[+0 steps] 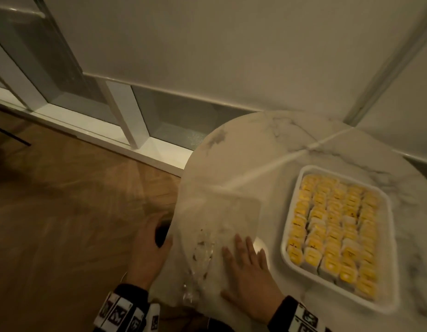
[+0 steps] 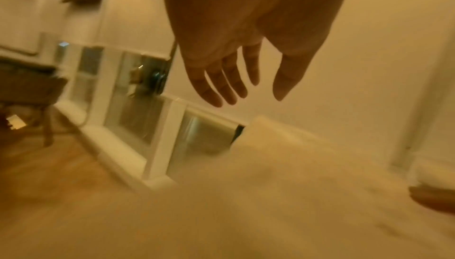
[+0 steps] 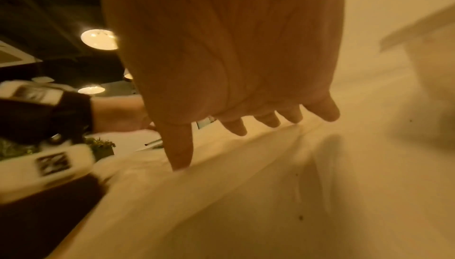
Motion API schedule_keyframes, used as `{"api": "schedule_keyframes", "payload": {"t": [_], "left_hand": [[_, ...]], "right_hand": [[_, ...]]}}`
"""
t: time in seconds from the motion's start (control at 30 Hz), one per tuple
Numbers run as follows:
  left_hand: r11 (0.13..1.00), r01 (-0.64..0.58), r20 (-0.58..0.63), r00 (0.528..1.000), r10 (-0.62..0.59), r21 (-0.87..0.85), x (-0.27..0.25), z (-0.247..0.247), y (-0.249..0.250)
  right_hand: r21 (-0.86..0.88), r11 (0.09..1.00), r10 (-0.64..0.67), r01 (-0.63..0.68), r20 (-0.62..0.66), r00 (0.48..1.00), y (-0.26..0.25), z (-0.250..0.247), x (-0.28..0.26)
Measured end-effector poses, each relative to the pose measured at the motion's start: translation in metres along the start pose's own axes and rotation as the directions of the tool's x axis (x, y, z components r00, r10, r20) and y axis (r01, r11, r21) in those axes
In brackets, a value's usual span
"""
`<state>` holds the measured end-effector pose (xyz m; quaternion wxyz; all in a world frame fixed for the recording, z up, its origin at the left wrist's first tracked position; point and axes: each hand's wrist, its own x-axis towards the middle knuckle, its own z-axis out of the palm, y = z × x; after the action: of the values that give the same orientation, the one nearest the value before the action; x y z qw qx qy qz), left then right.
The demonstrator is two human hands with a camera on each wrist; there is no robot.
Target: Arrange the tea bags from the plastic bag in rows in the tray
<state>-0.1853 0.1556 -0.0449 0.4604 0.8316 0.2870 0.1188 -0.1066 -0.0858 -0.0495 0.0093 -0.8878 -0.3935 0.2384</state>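
Head: white tray (image 1: 285,245) on marble table (image 1: 255,144) packed with rows of yellow tea bags (image 1: 332,226); flat plastic bag (image 1: 222,219) lies left of it, right hand (image 1: 248,269) spread flat on the bag, left hand (image 1: 149,250) off the table edge. Left wrist: left hand (image 2: 246,35) fingers straight, holding nothing. Right wrist: right hand (image 3: 221,58) relaxed, fingertips (image 3: 181,158) touching the bag (image 3: 246,195).

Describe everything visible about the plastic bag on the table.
The plastic bag is clear, thin and crinkled, lying flat and apparently empty on the marble table, left of the white tray of tea bags. Its near edge is bunched into shiny wrinkles with a few dark specks. The right hand presses flat on its near part, fingers spread. The left hand hangs open off the table's edge, not clearly touching it.
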Motion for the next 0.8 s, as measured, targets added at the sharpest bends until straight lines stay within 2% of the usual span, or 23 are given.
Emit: {"api": "schedule_keyframes", "payload": {"t": [0.03, 0.07, 0.1, 0.13, 0.2, 0.27, 0.3, 0.33, 0.43, 0.53, 0.63, 0.73, 0.77, 0.8], "left_hand": [[0.982, -0.167, 0.042, 0.985, 0.164, 0.085, 0.011, 0.007, 0.014], [0.939, -0.310, 0.139, 0.947, 0.291, 0.148, 0.020, 0.018, 0.029], [0.899, -0.398, 0.277, 0.898, 0.341, 0.183, 0.029, 0.033, 0.045], [0.875, -0.439, 0.425, 0.845, 0.325, 0.204, 0.037, 0.050, 0.056], [0.824, -0.470, 0.660, 0.733, 0.164, 0.317, 0.046, 0.087, 0.075], [0.701, -0.546, 0.769, 0.640, -0.006, 0.460, 0.050, 0.118, 0.082], [0.647, -0.576, 0.789, 0.611, -0.064, 0.499, 0.050, 0.128, 0.083], [0.607, -0.591, 0.791, 0.603, -0.104, 0.531, 0.049, 0.135, 0.083], [0.573, -0.574, 0.754, 0.646, -0.123, 0.585, 0.047, 0.147, 0.081], [0.570, -0.520, 0.685, 0.720, -0.108, 0.636, 0.047, 0.153, 0.078], [0.585, -0.418, 0.589, 0.798, -0.128, 0.694, 0.046, 0.156, 0.078], [0.600, -0.389, 0.490, 0.872, -0.005, 0.699, 0.048, 0.162, 0.094], [0.611, -0.410, 0.469, 0.881, 0.071, 0.677, 0.050, 0.166, 0.101], [0.615, -0.433, 0.455, 0.881, 0.132, 0.659, 0.055, 0.172, 0.108]], "right_hand": [[-0.023, 1.000, 0.015, -0.015, -0.014, 1.000, 0.000, 0.001, -0.005], [-0.040, 0.999, 0.018, -0.020, -0.039, 0.999, 0.000, 0.007, -0.009], [-0.041, 0.999, 0.011, -0.013, -0.061, 0.998, -0.001, 0.015, -0.013], [-0.051, 0.998, -0.024, 0.021, -0.054, 0.998, -0.001, 0.024, -0.017], [-0.084, 0.992, -0.101, 0.096, -0.056, 0.993, 0.003, 0.045, -0.024], [-0.102, 0.991, -0.091, 0.088, -0.024, 0.996, 0.009, 0.056, -0.026], [-0.093, 0.993, -0.072, 0.071, 0.000, 0.997, 0.009, 0.057, -0.028], [-0.068, 0.995, -0.072, 0.071, 0.000, 0.997, 0.010, 0.060, -0.031], [-0.072, 0.989, -0.134, 0.132, -0.017, 0.991, 0.011, 0.063, -0.042], [-0.123, 0.971, -0.215, 0.205, -0.078, 0.973, 0.015, 0.075, -0.053], [-0.180, 0.960, -0.222, 0.212, -0.034, 0.975, 0.022, 0.070, -0.061], [-0.121, 0.964, -0.233, 0.235, 0.035, 0.972, 0.027, 0.066, -0.066], [-0.108, 0.969, -0.216, 0.222, 0.066, 0.974, 0.027, 0.066, -0.068], [-0.099, 0.965, -0.239, 0.241, 0.040, 0.970, 0.027, 0.066, -0.068]]}}
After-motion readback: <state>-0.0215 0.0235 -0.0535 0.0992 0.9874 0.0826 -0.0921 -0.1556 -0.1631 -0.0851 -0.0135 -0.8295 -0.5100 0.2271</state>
